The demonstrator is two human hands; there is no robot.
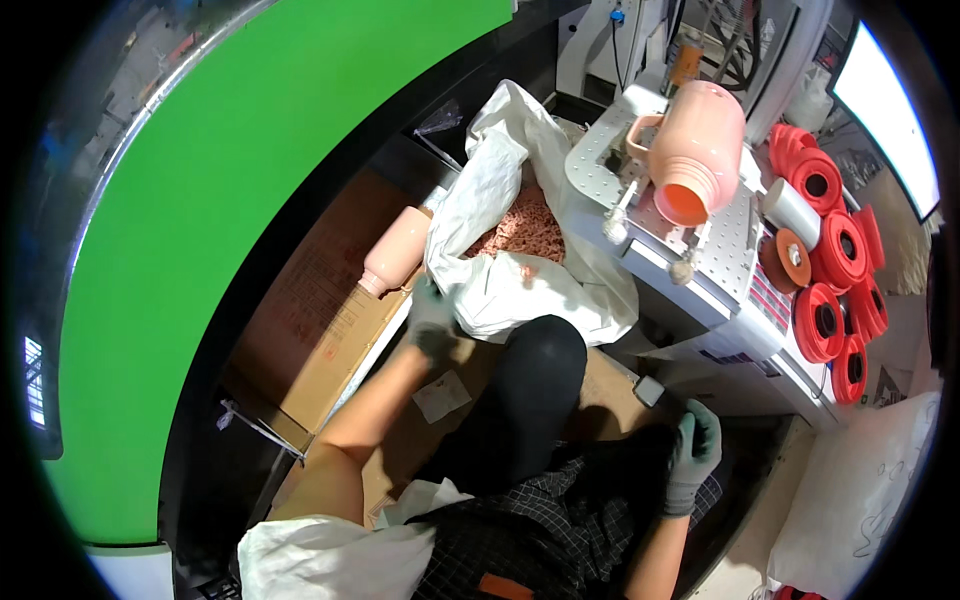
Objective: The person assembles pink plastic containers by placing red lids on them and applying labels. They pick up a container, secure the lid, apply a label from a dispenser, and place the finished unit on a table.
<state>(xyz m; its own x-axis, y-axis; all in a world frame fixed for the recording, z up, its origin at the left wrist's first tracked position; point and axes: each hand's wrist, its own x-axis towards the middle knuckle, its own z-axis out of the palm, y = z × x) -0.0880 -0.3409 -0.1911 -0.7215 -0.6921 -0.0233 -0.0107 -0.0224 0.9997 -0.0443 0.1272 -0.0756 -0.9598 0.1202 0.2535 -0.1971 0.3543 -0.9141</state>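
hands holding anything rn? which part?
Left hand grips the lower edge of the white bag. Right hand rests on the lap, holding nothing.

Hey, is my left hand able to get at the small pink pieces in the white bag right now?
Probably yes: the left hand is at the edge of the white bag, whose mouth gapes open, and nothing covers the pink pieces.

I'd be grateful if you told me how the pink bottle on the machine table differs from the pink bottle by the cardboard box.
The handled jug looks larger than the small bottle. The handled jug has a side handle and lies clamped on the perforated machine table, its open mouth facing the camera; the small bottle has no handle, leans mouth-down on the cardboard box, and its mouth looks closed. Both are pale pink plastic with ribbed necks.
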